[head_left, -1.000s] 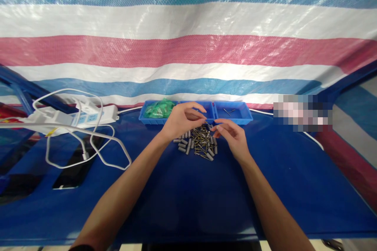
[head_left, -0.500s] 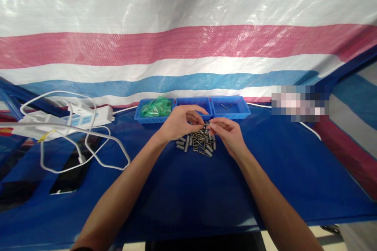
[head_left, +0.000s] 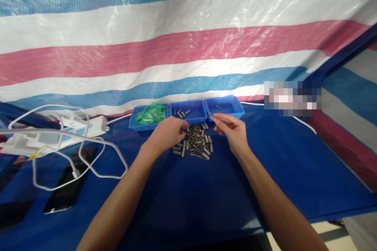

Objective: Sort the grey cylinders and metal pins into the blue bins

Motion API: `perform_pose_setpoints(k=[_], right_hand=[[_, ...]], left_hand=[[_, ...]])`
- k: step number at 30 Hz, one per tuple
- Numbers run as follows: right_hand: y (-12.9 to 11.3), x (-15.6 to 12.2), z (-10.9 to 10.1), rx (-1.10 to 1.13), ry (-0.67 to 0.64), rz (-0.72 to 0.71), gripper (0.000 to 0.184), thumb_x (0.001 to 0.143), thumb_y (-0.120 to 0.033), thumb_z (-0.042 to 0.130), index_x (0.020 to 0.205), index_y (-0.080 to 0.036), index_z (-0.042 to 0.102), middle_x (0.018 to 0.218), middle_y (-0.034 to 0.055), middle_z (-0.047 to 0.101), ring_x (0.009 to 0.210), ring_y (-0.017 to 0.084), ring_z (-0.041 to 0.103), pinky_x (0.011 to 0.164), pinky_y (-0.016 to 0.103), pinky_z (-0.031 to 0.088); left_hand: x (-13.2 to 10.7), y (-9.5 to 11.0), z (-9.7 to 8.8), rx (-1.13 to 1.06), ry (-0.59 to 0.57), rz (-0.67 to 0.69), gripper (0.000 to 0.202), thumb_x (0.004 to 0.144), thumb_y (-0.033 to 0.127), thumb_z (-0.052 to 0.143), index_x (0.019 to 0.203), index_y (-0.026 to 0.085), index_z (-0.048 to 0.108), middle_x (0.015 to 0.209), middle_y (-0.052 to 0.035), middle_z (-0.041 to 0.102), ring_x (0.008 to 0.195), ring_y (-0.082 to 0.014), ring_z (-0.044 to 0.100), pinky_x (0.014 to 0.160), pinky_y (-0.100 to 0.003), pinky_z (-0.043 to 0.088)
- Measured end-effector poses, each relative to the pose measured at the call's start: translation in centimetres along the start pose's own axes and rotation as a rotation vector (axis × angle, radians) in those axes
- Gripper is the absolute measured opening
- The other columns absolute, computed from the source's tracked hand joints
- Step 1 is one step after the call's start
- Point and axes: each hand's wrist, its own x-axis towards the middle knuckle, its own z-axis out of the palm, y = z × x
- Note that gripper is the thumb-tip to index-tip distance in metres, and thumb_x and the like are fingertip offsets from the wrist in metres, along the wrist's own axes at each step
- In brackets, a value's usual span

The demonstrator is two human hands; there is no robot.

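Screws (head_left: 194,138) and plugs (head_left: 206,156): heaped together, dial centre. Right hand (head_left: 235,132), 3 o'clock: fingertips pinching, apparently, one screw. Left hand (head_left: 165,135), 9 o'clock: fingers curled at heap's edge; contents, if any, untellable. Middle bin (head_left: 194,119), 12 o'clock: plugs. Right bin (head_left: 235,106), 1 o'clock: two thin pieces. Handling: light pinch advisable, lifting loose edge pieces first.
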Motion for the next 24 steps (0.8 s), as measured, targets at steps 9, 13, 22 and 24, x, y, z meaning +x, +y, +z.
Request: perform_pose_setpoints(k=[9,13,22,24], right_hand=[[0.8,0.8,-1.5,-0.148,0.079,-0.034,0.045,0.084,-0.039,0.079,0.126,-0.026,0.074,0.117,0.0109,0.079,0.064,0.015,0.069,0.049,0.027,0.049],[0.7,0.7,-1.2,-0.128,0.072,-0.027,0.035,0.085,-0.036,0.078,0.118,-0.024,0.075,0.105,0.008,0.081,0.06,0.014,0.066,0.053,0.028,0.05],[0.0,0.5,-0.7,-0.114,0.065,0.008,0.029,0.083,-0.036,0.078,0.109,-0.023,0.076,0.094,0.0049,0.08,0.059,0.014,0.064,0.055,0.03,0.051],[0.0,0.4,-0.7,-0.116,0.066,0.011,0.028,0.083,-0.036,0.078,0.108,-0.023,0.075,0.093,0.0048,0.08,0.059,0.014,0.064,0.055,0.03,0.051]], left_hand=[[0.2,0.6,0.7,0.254,-0.034,-0.108,0.026,0.09,0.021,0.063,0.109,0.024,0.08,0.103,-0.0108,0.079,0.098,-0.03,0.075,0.086,-0.039,0.057],[0.6,0.7,1.9,0.277,-0.012,-0.104,0.024,0.091,0.02,0.059,0.107,0.025,0.077,0.1,-0.0097,0.077,0.096,-0.0293,0.075,0.082,-0.036,0.056],[0.7,1.3,2.4,0.287,0.048,-0.052,0.028,0.092,0.013,0.053,0.114,0.021,0.069,0.103,-0.0104,0.076,0.094,-0.0281,0.075,0.077,-0.033,0.054],[0.6,1.3,2.3,0.281,0.054,-0.042,0.029,0.093,0.013,0.052,0.115,0.021,0.07,0.107,-0.011,0.076,0.097,-0.0282,0.075,0.079,-0.033,0.054]])
